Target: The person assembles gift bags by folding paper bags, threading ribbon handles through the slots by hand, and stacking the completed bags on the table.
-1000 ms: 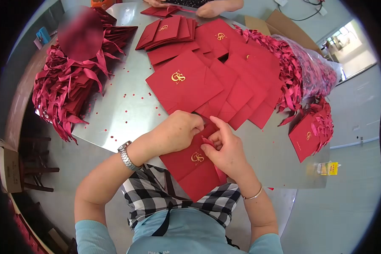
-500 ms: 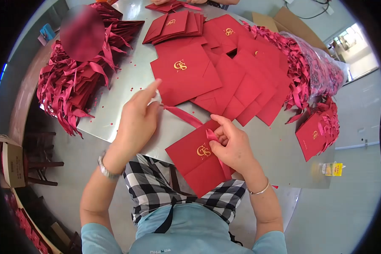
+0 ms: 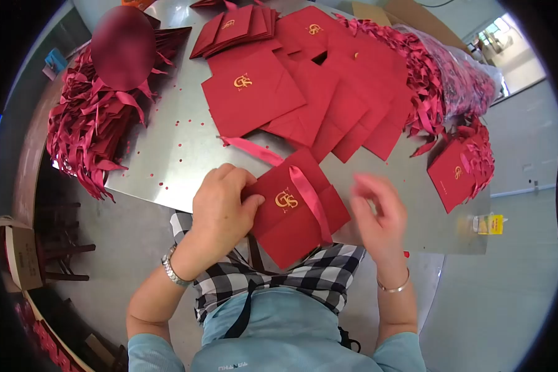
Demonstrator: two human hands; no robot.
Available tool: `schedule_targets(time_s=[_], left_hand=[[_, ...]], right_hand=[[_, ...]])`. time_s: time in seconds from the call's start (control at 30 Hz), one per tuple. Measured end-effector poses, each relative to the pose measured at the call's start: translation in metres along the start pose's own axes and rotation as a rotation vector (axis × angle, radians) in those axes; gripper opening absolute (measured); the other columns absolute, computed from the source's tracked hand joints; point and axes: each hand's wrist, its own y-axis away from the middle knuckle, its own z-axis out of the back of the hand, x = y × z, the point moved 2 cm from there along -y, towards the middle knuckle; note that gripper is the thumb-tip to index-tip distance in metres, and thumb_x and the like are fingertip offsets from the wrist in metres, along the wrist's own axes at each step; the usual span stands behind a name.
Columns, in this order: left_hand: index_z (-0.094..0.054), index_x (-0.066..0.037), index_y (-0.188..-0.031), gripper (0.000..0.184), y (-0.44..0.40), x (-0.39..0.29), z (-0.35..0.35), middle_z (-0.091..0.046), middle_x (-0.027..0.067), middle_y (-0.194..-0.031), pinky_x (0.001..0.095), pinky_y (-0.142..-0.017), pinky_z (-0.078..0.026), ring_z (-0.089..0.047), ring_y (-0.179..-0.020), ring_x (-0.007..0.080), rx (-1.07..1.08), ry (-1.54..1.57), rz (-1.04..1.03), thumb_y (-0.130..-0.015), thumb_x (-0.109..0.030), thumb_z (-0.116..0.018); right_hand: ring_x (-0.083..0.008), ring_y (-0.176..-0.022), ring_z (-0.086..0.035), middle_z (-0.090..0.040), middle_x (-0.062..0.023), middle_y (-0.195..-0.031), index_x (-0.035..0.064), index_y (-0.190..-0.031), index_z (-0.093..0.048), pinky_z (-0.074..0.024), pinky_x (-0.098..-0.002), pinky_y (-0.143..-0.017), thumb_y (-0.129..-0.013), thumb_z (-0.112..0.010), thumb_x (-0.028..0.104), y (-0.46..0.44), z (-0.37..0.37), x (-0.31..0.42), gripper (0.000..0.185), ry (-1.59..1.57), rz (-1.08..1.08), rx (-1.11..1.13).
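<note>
A red paper bag (image 3: pixel 279 220) with a gold emblem lies tilted at the table's front edge. My left hand (image 3: pixel 224 201) grips its left edge between thumb and fingers. A pink ribbon (image 3: pixel 310 198) runs down over the bag's front, and another length of ribbon (image 3: pixel 254 149) stretches from its top toward the upper left. Right of the bag, my right hand (image 3: pixel 380 214) hangs free, slightly blurred, thumb and fingers apart. Beyond the bag, several flat red bags (image 3: pixel 248 93) overlap in a loose spread.
Ribboned red bags (image 3: pixel 99 124) are heaped at the left. A plastic sack (image 3: pixel 462 77) of ribboned items and a bundle of bags (image 3: pixel 452 177) lie at the right. Small red dots dot the metal table (image 3: pixel 161 149). A yellow-labelled packet (image 3: pixel 490 224) is at the right corner.
My left hand has come down from the ribbon's end onto the bag's left edge. My right hand has let go of the ribbon and moved right.
</note>
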Motion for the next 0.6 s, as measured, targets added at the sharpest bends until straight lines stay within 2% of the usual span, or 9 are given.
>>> schedule_targets(time_s=[0.07, 0.13, 0.17, 0.2, 0.27, 0.33, 0.4, 0.53, 0.6], left_hand=[[-0.063, -0.005, -0.085, 0.020, -0.010, 0.002, 0.001, -0.060, 0.0109, -0.086, 0.0407, -0.074, -0.048, -0.058, -0.087, 0.0317, 0.004, 0.027, -0.026, -0.070, -0.010, -0.075], [-0.061, -0.002, -0.086, 0.023, -0.020, 0.001, 0.001, -0.060, 0.0112, -0.083, 0.0383, -0.071, -0.047, -0.057, -0.080, 0.0294, -0.005, 0.043, -0.044, -0.069, -0.006, -0.076], [-0.062, -0.002, -0.087, 0.022, -0.024, -0.001, -0.001, -0.061, 0.0113, -0.084, 0.0381, -0.071, -0.047, -0.057, -0.081, 0.0292, -0.020, 0.044, -0.069, -0.070, -0.007, -0.076], [-0.063, -0.002, -0.088, 0.022, -0.029, -0.003, -0.003, -0.061, 0.0114, -0.084, 0.0379, -0.071, -0.047, -0.057, -0.081, 0.0291, -0.033, 0.046, -0.096, -0.070, -0.008, -0.076], [-0.065, -0.003, -0.089, 0.022, -0.039, -0.008, -0.006, -0.063, 0.0109, -0.085, 0.0378, -0.072, -0.048, -0.057, -0.082, 0.0288, 0.002, 0.029, -0.095, -0.070, -0.008, -0.075], [-0.065, -0.003, -0.090, 0.022, -0.046, -0.011, -0.010, -0.064, 0.0104, -0.085, 0.0380, -0.073, -0.048, -0.058, -0.083, 0.0286, 0.009, 0.023, -0.127, -0.071, -0.009, -0.075], [-0.066, -0.003, -0.090, 0.022, -0.049, -0.012, -0.012, -0.064, 0.0098, -0.084, 0.0375, -0.072, -0.048, -0.058, -0.083, 0.0275, -0.001, 0.038, -0.116, -0.071, -0.008, -0.075], [-0.066, -0.004, -0.091, 0.022, -0.052, -0.002, -0.020, -0.064, 0.0094, -0.084, 0.0360, -0.072, -0.048, -0.057, -0.083, 0.0260, 0.006, 0.144, -0.101, -0.072, -0.008, -0.075], [-0.067, -0.004, -0.092, 0.022, -0.051, 0.001, -0.021, -0.064, 0.0091, -0.084, 0.0357, -0.072, -0.048, -0.057, -0.083, 0.0256, 0.019, 0.168, -0.093, -0.072, -0.008, -0.075]], right_hand=[[-0.0206, -0.080, -0.065, -0.065, -0.0142, -0.105, -0.0001, -0.113, -0.061, -0.0533, -0.0324, -0.071, -0.079, -0.068, -0.003, 0.042, 0.010, -0.008, 0.035, -0.098, -0.249, 0.025], [-0.0228, -0.071, -0.064, -0.066, -0.0136, -0.098, -0.0003, -0.111, -0.062, -0.0534, -0.0323, -0.066, -0.076, -0.071, 0.000, 0.061, -0.001, -0.003, 0.036, -0.027, -0.172, 0.107], [-0.0226, -0.074, -0.062, -0.065, -0.0110, -0.093, 0.0003, -0.112, -0.062, -0.0497, -0.0333, -0.067, -0.074, -0.075, 0.008, 0.064, -0.007, 0.000, 0.041, 0.165, -0.035, 0.116], [-0.0226, -0.074, -0.062, -0.065, -0.0110, -0.093, 0.0003, -0.112, -0.062, -0.0497, -0.0333, -0.067, -0.074, -0.075, 0.008, 0.067, -0.012, 0.004, 0.041, 0.169, -0.042, 0.111], [-0.0233, -0.082, -0.060, -0.064, -0.0093, -0.093, -0.0001, -0.113, -0.061, -0.0453, -0.0365, -0.073, -0.070, -0.079, 0.012, 0.065, -0.024, 0.019, 0.048, 0.528, 0.049, 0.059], [-0.0254, -0.085, -0.057, -0.063, -0.0080, -0.094, -0.0011, -0.115, -0.060, -0.0409, -0.0404, -0.079, -0.067, -0.080, 0.013, 0.066, -0.038, 0.015, 0.053, 0.528, 0.015, 0.002], [-0.0259, -0.081, -0.057, -0.063, -0.0087, -0.090, -0.0006, -0.116, -0.060, -0.0427, -0.0386, -0.074, -0.067, -0.076, 0.005, 0.064, -0.042, 0.016, 0.051, 0.469, 0.166, -0.032], [-0.0248, -0.077, -0.057, -0.063, -0.0087, -0.086, -0.0024, -0.111, -0.062, -0.0435, -0.0369, -0.070, -0.069, -0.070, -0.003, 0.067, -0.034, 0.023, 0.042, 0.185, 0.187, -0.007], [-0.0194, -0.079, -0.059, -0.064, -0.0052, -0.085, -0.0006, -0.105, -0.067, -0.0456, -0.0322, -0.073, -0.076, -0.064, -0.006, 0.068, -0.020, 0.027, 0.030, -0.246, -0.089, 0.148]])
